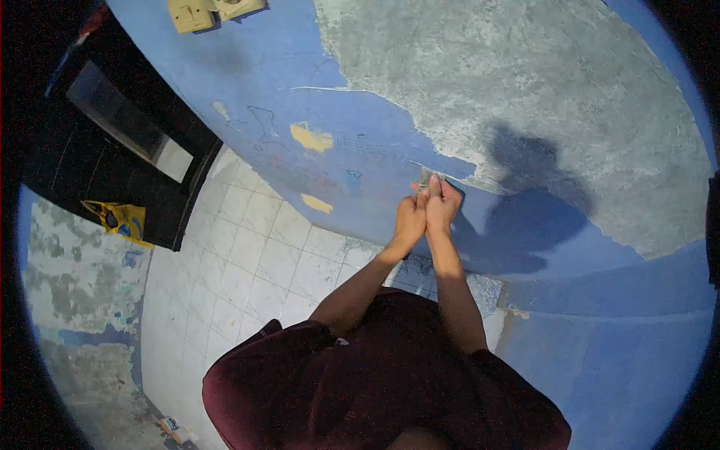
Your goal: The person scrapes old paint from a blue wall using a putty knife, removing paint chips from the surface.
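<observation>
My left hand and my right hand are closed close together in front of the wall. At their fingertips shows a small flat grey scraper, its front against or very near the wall; most of it is hidden by my fingers. The blue paint here ends in a ragged edge just above my hands. Beyond that edge the bare grey plaster spreads up and to the right. A thin lifted strip of paint runs along the edge beside my fingers.
Cream switches or sockets are fixed on the wall at upper left. A dark cabinet or door stands at left, with a yellow bag by it. White tiles cover the floor. Shadows of my head and arms fall on the wall.
</observation>
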The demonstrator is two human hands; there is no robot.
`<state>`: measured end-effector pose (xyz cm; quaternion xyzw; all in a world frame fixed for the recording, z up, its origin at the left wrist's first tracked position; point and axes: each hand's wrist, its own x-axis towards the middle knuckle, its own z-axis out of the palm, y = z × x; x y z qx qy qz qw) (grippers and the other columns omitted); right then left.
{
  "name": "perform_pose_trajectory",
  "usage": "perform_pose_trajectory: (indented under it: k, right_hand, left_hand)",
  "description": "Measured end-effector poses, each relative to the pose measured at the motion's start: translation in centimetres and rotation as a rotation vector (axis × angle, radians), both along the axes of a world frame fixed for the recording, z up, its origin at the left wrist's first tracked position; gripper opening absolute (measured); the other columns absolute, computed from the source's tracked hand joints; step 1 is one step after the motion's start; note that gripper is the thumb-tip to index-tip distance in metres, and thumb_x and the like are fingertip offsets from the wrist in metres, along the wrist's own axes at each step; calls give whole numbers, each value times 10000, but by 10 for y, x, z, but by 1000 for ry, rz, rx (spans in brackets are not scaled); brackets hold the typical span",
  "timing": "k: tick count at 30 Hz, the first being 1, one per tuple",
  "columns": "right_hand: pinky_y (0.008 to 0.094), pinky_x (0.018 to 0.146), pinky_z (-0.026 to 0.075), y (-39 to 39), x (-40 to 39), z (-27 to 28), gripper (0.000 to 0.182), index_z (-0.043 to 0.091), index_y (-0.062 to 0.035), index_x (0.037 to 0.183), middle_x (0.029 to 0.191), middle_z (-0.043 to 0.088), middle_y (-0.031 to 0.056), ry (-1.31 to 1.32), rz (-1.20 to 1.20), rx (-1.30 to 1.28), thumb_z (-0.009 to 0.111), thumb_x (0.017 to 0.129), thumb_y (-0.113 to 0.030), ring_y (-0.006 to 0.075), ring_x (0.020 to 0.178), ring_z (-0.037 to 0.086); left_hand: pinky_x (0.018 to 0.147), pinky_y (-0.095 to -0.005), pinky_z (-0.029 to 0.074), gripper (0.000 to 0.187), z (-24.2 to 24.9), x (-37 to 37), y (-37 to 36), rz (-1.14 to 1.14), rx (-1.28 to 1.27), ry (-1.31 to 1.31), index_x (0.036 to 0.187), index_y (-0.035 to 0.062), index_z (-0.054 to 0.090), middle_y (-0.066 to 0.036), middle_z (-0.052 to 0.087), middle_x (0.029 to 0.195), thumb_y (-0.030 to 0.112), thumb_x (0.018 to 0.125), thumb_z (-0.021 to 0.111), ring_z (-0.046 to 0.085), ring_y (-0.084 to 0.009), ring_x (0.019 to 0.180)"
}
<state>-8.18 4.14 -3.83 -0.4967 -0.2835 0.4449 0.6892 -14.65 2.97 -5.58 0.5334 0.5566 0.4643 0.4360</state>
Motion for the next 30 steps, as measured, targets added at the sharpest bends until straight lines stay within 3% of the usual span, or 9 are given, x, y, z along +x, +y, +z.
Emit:
perform_pose_trajectory:
  k: [2, 6, 8, 10, 12, 15, 19, 25, 30]
  right_hand:
    - [282, 559, 501, -1, -1, 4, 245, 632, 79, 943, 806, 696, 163, 30, -17, -19, 522, 983, -137, 178, 668, 661]
    - [288, 596, 512, 16, 9, -28, 247, 628, 66, 910, 812, 701, 155, -247, 6, 27, 522, 984, -145, 183, 688, 665]
    - [296, 553, 453, 4, 3, -8, 279, 608, 46, 793, 663, 634, 45, -223, -35, 85, 538, 966, -161, 110, 585, 535]
    - [307, 526, 417, 6, 8, -11, 312, 614, 33, 766, 637, 618, 47, -205, -44, 116, 559, 961, -204, 108, 559, 496]
    - [274, 547, 449, 2, 29, -11, 307, 650, 48, 822, 762, 699, 108, -743, 15, -35, 576, 961, -215, 95, 623, 591]
    - [272, 540, 420, -19, 46, 5, 351, 657, 40, 783, 720, 698, 98, -860, -53, -105, 601, 949, -265, 68, 600, 548]
    - [269, 579, 450, -48, 61, 14, 387, 663, 58, 801, 726, 712, 93, -705, -165, -13, 589, 955, -289, 92, 614, 597]
    - [267, 606, 463, -68, 82, 14, 364, 682, 63, 851, 749, 721, 82, -898, -140, -144, 583, 959, -270, 92, 652, 620]
    - [287, 597, 447, -63, 64, 2, 324, 686, 37, 909, 834, 722, 111, -758, -63, -35, 591, 952, -271, 105, 647, 590]
  left_hand:
    - [614, -455, 465, 509, 15, -9, -2, -59, -91, 1, 777, -74, 636, -280, 630, 700, 377, 967, 496, 650, -371, 668]
    - [586, -443, 450, 528, 1, -1, 1, -39, -27, -25, 774, -76, 621, -237, 611, 650, 393, 975, 487, 600, -314, 589]
    - [548, -415, 432, 538, -22, -3, 12, -62, -5, -25, 730, -61, 588, -180, 571, 597, 405, 980, 488, 546, -251, 543]
    - [507, -362, 395, 520, -31, -1, 17, -101, 58, -139, 691, -24, 553, -98, 530, 560, 402, 984, 499, 509, -178, 526]
    - [479, -330, 370, 507, -38, 7, 19, -112, 38, -263, 678, 3, 541, -57, 506, 551, 402, 987, 502, 485, -144, 507]
    - [409, -282, 313, 494, -38, 18, 12, -107, 20, -469, 665, 60, 520, 1, 462, 532, 435, 985, 502, 425, -93, 447]
    - [365, -258, 296, 532, -37, 24, 15, -72, 16, -541, 657, 83, 496, 5, 459, 522, 515, 968, 494, 401, -82, 398]
    - [359, -255, 301, 563, -31, 22, 15, -44, -2, -591, 630, 87, 478, -1, 464, 511, 539, 965, 477, 408, -88, 387]
    - [351, -265, 304, 544, -23, 12, 8, -103, -25, -522, 640, 91, 485, 5, 456, 509, 520, 975, 471, 413, -88, 388]
